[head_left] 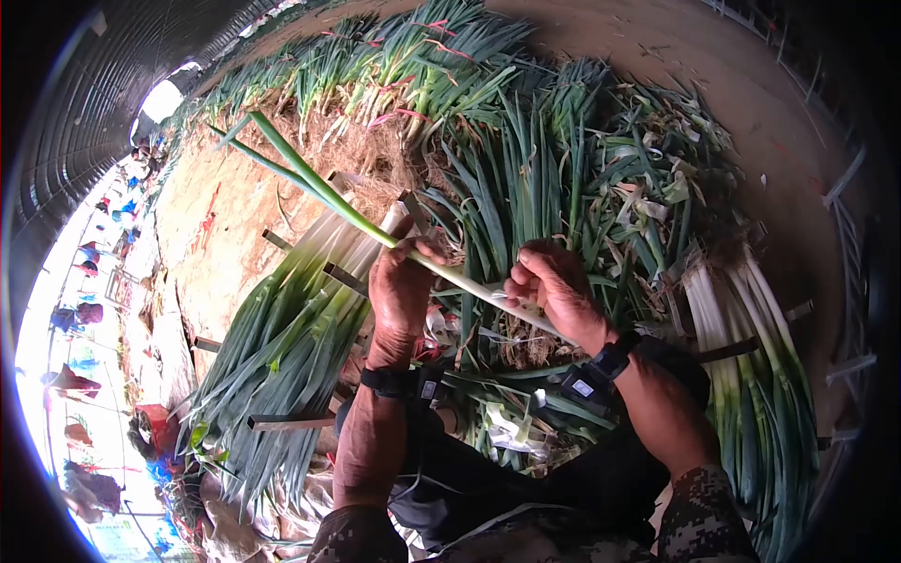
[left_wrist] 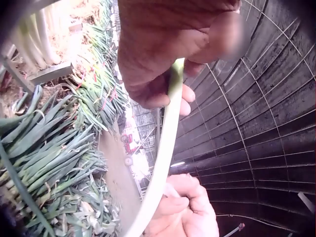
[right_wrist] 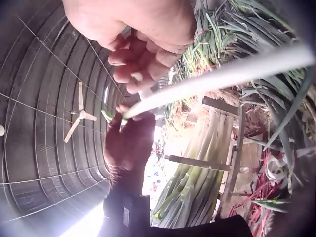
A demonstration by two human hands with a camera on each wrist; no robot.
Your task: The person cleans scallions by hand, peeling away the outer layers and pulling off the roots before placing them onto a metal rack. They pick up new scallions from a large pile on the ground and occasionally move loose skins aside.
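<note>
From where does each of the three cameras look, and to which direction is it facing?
Head: worn on the head, facing forward and down at the left hand, right hand, bare forearms and camouflage sleeves.
Left wrist: sits there, looking past the left hand's grip toward the right hand and dark ribbed roof.
Right wrist: sits there, looking past the right hand toward the left hand, with the three-bladed ceiling fan beyond.
Both wrist views share the two hands and the long green-and-white stalk.

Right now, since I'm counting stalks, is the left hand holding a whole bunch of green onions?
No, the left hand grips a single green onion, its white shank slanting down toward the right hand.
</note>
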